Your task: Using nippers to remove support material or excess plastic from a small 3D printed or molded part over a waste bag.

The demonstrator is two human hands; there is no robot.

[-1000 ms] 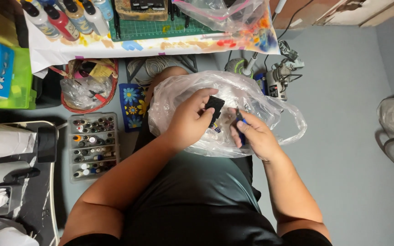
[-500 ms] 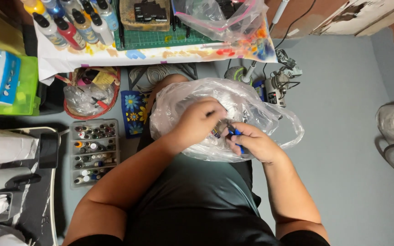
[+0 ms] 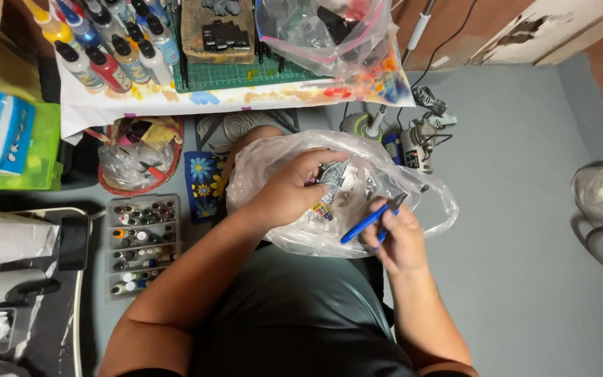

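A clear plastic bag (image 3: 357, 174) full of small items rests on my lap. My left hand (image 3: 291, 188) reaches into its open mouth and closes on a small silvery packet (image 3: 332, 174). My right hand (image 3: 399, 241) is at the bag's right side, pulled slightly out, gripping a blue-handled tool (image 3: 371, 220) whose tip points up to the right. What else lies inside the bag is blurred by the plastic.
A work table (image 3: 113, 105) ahead carries paint bottles (image 3: 106, 49), a green cutting mat (image 3: 239, 73) and a zip bag (image 3: 329, 31). On the floor sit a red basket (image 3: 137, 157), a clear paint tray (image 3: 141, 241) and small machines (image 3: 420, 136). Grey floor lies to the right.
My right hand has drawn back out of the bag with the blue tool. My left hand no longer holds the black piece and now grips a silvery packet.
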